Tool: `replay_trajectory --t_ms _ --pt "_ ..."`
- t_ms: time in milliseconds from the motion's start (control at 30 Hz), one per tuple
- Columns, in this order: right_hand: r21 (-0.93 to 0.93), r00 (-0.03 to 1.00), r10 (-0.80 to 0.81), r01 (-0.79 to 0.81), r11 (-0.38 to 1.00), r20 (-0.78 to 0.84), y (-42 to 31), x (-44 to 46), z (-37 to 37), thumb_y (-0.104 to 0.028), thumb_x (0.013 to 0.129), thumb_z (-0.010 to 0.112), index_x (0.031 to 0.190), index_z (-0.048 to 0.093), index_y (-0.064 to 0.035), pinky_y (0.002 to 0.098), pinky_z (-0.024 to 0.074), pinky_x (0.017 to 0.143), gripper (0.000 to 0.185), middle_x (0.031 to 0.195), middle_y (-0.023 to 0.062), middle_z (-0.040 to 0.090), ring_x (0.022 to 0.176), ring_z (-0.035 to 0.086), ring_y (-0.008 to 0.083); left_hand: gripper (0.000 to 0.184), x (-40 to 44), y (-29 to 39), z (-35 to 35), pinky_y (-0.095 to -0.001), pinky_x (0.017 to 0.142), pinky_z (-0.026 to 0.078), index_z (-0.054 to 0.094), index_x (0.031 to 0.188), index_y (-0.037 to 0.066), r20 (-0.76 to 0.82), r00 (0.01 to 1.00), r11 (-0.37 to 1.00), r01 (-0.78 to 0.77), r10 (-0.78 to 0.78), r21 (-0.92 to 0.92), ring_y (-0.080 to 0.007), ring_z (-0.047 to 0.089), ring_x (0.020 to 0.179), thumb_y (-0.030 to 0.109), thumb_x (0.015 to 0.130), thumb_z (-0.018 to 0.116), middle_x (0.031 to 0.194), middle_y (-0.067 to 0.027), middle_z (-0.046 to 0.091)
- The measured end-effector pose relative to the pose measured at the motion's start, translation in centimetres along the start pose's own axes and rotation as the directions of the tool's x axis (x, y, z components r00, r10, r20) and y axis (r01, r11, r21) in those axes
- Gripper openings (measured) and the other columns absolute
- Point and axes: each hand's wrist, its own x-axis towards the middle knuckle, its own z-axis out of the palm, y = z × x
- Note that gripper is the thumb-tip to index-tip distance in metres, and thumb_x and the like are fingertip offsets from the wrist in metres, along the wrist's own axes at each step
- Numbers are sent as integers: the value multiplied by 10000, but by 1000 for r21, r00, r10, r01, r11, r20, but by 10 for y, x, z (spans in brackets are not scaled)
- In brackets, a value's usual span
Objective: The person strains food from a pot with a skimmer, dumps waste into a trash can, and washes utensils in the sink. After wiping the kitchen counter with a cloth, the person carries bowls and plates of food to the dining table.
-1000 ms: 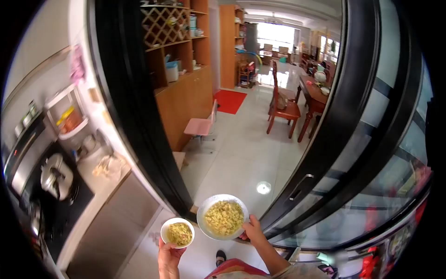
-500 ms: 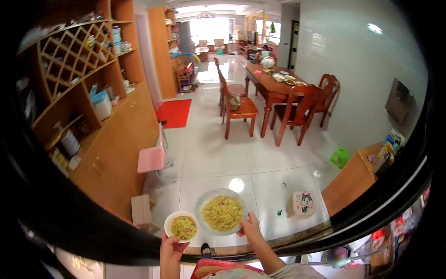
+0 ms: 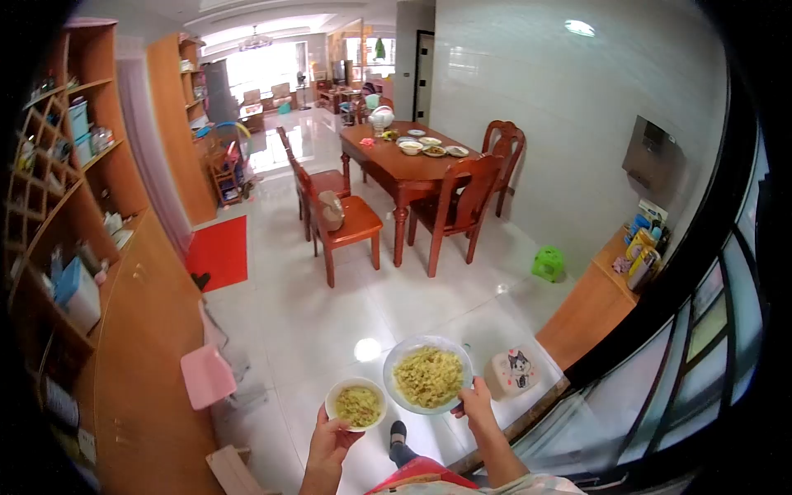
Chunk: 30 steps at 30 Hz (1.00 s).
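My left hand is closed on the side of a small white bowl filled with yellowish food that looks like fried rice. In my right hand is a larger, pale plate, gripped by its right rim with the thumb on top. A bigger heap of the same yellow food covers its middle. Bowl and plate are level, side by side, just apart, above the tiled floor. The fingers under both dishes are partly hidden.
A wooden dining table with dishes stands ahead, chairs around it. On the left are a long cabinet and a pink folding chair. At right are a stool with a dog picture, a green basket and a sliding door.
I have stepped forward past the doorway, and the view has turned to the right. The table and chairs appear nearer and further left. Both dishes remain in my hands.
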Motion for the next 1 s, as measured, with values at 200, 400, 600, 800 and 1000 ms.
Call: replay_trajectory --t_ms 200,400,600,800,1000 --pt "98 999 -5 10 995 -51 -29 127 25 -57 712 442 1042 410 48 242 411 306 348 753 150 573 382 524 172 680 136 36 44 -432 745 490 302 1262 204 16 995 985 96 -99 144 -281 506 1037 -31 634 420 1194 -90 437" --pt "105 998 -4 10 994 -59 -74 243 58 -62 717 446 1045 402 37 243 413 320 346 727 144 572 420 540 173 679 253 82 83 -427 743 501 317 1255 191 -47 994 987 107 -102 117 -290 540 971 -64 634 420 1149 -96 457" --pt "124 997 25 -16 992 -68 -99 358 108 -48 706 442 1008 414 36 245 411 318 316 701 142 568 416 539 175 674 379 128 97 -435 751 488 333 1242 199 -61 996 980 79 -69 180 -311 524 990 -30 614 414 1189 -98 443" --pt "118 991 30 -14 993 -133 -134 481 152 -39 695 440 988 415 26 245 411 314 302 708 142 566 411 536 176 677 530 181 138 -439 763 491 330 1249 185 -13 991 973 131 -131 191 -272 531 991 -48 623 437 1162 -83 462" --pt "169 976 90 -57 984 -198 -180 607 150 -46 692 440 1053 393 6 239 414 320 367 732 149 566 424 536 177 708 670 203 226 -418 773 493 283 1302 195 96 979 946 143 -177 292 -254 538 999 -30 655 461 1181 -57 468"
